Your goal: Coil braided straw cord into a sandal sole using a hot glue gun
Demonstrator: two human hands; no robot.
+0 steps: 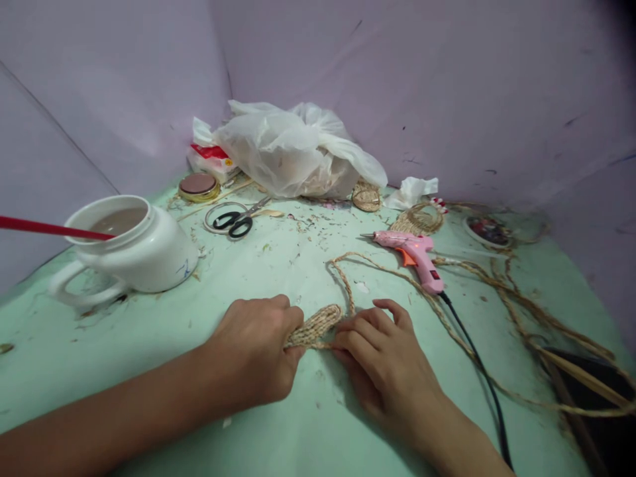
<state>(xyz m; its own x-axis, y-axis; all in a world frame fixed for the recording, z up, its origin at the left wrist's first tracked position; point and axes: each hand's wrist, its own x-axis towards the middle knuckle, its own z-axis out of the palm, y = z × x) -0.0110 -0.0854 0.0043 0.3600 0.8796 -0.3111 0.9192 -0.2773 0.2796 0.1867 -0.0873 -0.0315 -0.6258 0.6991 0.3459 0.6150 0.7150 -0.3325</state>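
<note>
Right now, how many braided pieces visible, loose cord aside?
3: a folded braided piece in the left hand, an oval braided piece by the right end of the white plastic bag, a looped braided piece behind the pink hot glue gun. The bag may hide more.

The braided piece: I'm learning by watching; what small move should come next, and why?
Perhaps lay the loose braid along the braided piece: the left hand grips that piece, the right hand is close beside it, and much braid lies unattached.
</note>
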